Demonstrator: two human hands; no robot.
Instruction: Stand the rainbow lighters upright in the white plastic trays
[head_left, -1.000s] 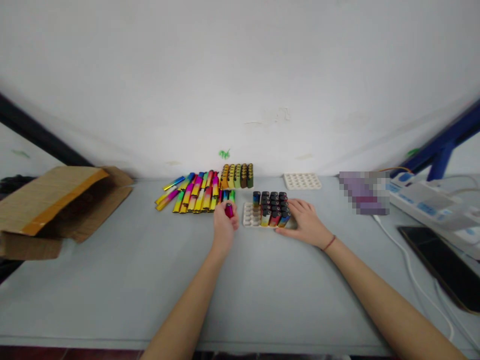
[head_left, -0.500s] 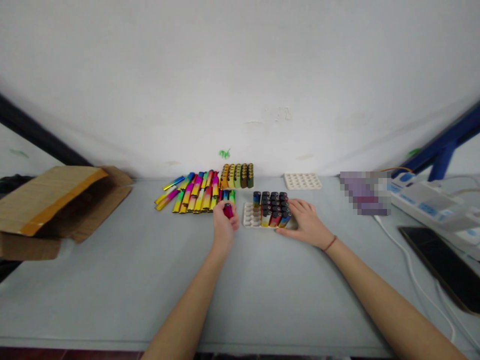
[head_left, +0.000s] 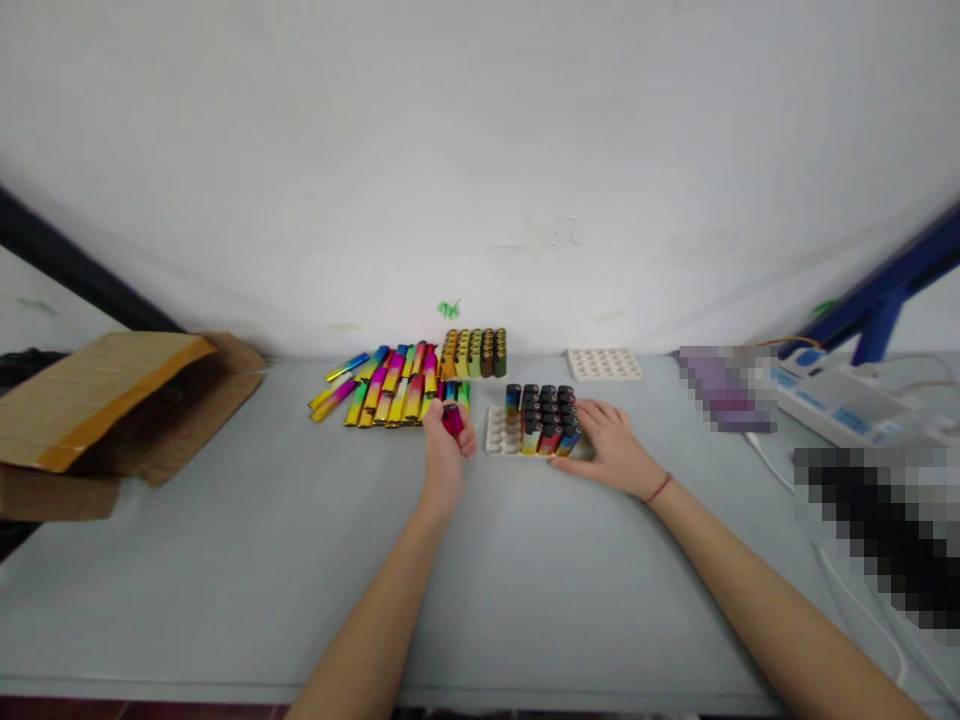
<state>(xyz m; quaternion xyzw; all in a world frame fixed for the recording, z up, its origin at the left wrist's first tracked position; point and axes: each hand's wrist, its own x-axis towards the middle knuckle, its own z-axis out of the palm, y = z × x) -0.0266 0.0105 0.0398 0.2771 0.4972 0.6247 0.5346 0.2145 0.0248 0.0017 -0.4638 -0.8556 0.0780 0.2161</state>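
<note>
My left hand (head_left: 448,445) is closed around a magenta lighter (head_left: 452,420) with a dark top, just left of the white tray (head_left: 496,442). Several black-topped lighters (head_left: 549,415) stand upright in the tray, filling its right part. Vacant holes show at the tray's left end. Around the right end curves my right hand (head_left: 609,445), thumb at the front edge and fingers behind, steadying the tray. Behind my left hand lies a pile of shiny multicoloured lighters (head_left: 390,390), partly hidden by that hand.
At the wall stands a block of upright gold-topped lighters (head_left: 476,352). A second white tray (head_left: 604,364) lies farther right. An open cardboard box (head_left: 112,400) sits at the left. A power strip (head_left: 840,405), a white cable (head_left: 847,570) and pixelated items are at the right.
The lighter in my left hand has tilted slightly, and the hand has shifted a touch left. My right hand stays at the tray.
</note>
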